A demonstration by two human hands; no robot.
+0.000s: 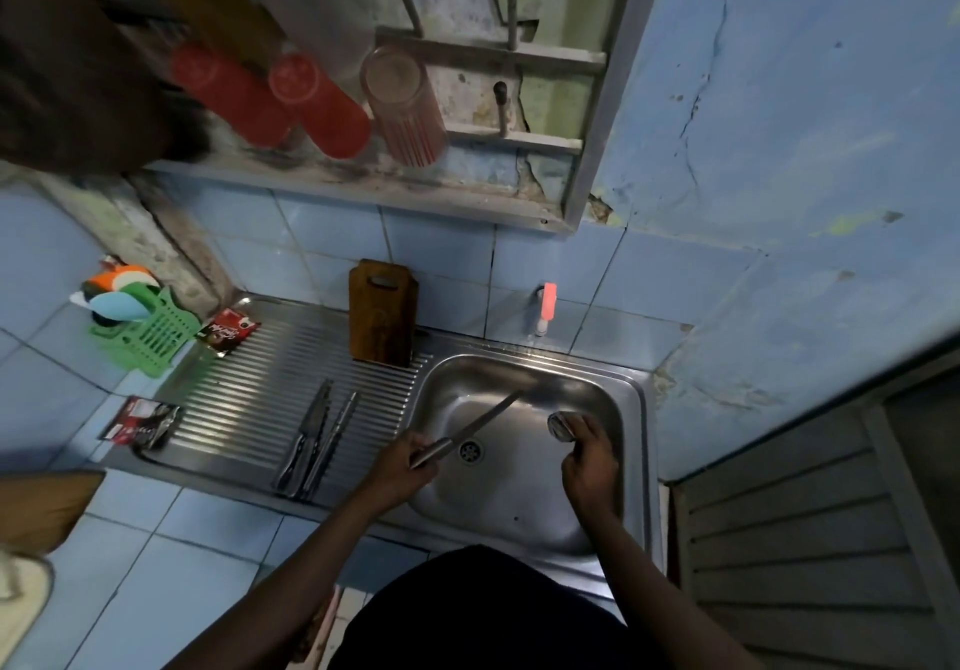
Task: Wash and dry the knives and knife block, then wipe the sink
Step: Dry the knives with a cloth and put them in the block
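Both hands work over the stainless steel sink basin (519,513): left grip (410,461) curled round a long steel knife (467,427), right grip (589,453) holding a silvery metal scourer (560,425). Left, more steel knives (314,440) lie on the ribbed counter (234,399); farther, the brown wooden knife block (382,313) stands.

3 red cups (311,102) on shelf (363,191); green basket (150,334) left; 2 sachets (228,331) on drainboard edge.
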